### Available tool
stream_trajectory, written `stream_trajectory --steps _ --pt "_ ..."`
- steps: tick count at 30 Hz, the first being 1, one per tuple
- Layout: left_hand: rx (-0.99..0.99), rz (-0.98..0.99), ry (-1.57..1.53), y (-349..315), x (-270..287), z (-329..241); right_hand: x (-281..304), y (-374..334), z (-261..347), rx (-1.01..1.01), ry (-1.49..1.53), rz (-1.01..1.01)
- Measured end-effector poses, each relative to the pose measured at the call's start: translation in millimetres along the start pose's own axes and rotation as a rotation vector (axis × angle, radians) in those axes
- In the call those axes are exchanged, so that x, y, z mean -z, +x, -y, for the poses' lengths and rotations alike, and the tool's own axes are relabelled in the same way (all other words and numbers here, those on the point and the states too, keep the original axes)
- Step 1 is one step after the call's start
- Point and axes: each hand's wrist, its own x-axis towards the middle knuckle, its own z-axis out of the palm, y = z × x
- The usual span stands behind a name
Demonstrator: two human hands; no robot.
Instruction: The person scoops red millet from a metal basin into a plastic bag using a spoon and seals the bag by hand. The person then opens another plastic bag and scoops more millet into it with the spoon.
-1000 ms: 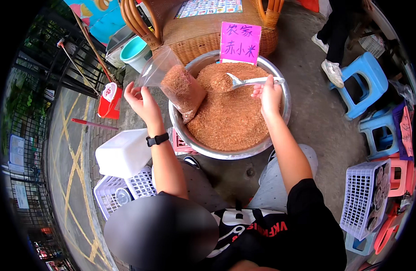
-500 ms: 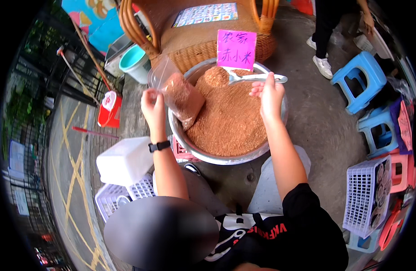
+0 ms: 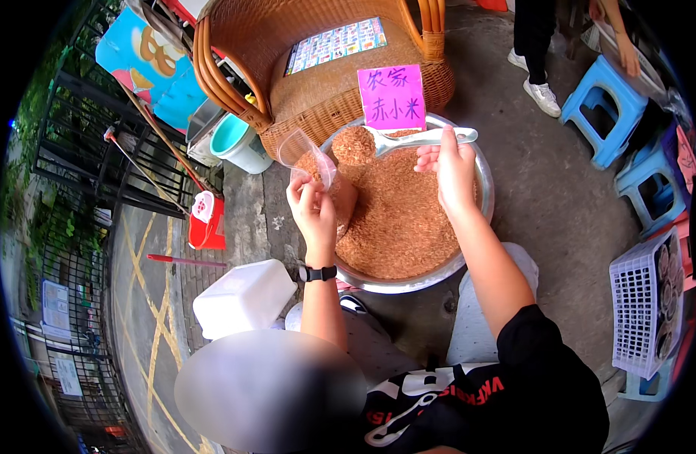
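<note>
"Two hands at work: what has each got?"

"The left hand [image 3: 313,212] is half curled, fingertips pinching the clear bag [image 3: 346,203] near its mouth. The right hand [image 3: 455,172] has its thumb over the handle of the scoop [image 3: 424,138], the other fingers loosely open."

"And where's the bag?"

"Inside the metal basin [image 3: 486,178], at its left, against the reddish grain [image 3: 397,223]. The heaped scoop hangs just beside its mouth."

"Any advice?"

"Spread the mouth wider and hold the heap level; tilting early would probably spill some."

Open air lies above the near grain [image 3: 401,246]; a filled scoop [image 3: 420,138] and pink sign [image 3: 392,98] obstruct the far side.
</note>
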Motion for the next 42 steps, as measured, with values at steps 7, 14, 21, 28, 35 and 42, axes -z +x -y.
stream_trajectory --steps 7,14,21,28,35,42 --pt "-0.084 0.112 0.094 -6.6 -9.9 -31.2 -3.8 1.9 -3.4 0.010 0.048 -0.018" --pt "-0.065 0.183 0.045 -13.8 -16.6 -29.3 -12.4 -4.2 -7.4 0.029 0.052 0.019" --pt "-0.144 0.182 0.047 -15.2 -16.8 -31.1 -28.4 -16.6 -16.6 0.146 -0.022 0.045" --pt "-0.097 0.113 0.011 -10.2 -12.0 -35.4 -29.2 -21.5 -32.4 0.333 -0.285 0.210" --pt "-0.074 0.101 -0.017 -10.5 -9.9 -32.4 -31.0 -27.4 -32.6 0.852 -0.459 0.448" --pt "-0.012 0.062 -0.021 -6.6 -4.8 -35.4 -27.0 -18.4 -14.4 0.427 -0.022 0.135"
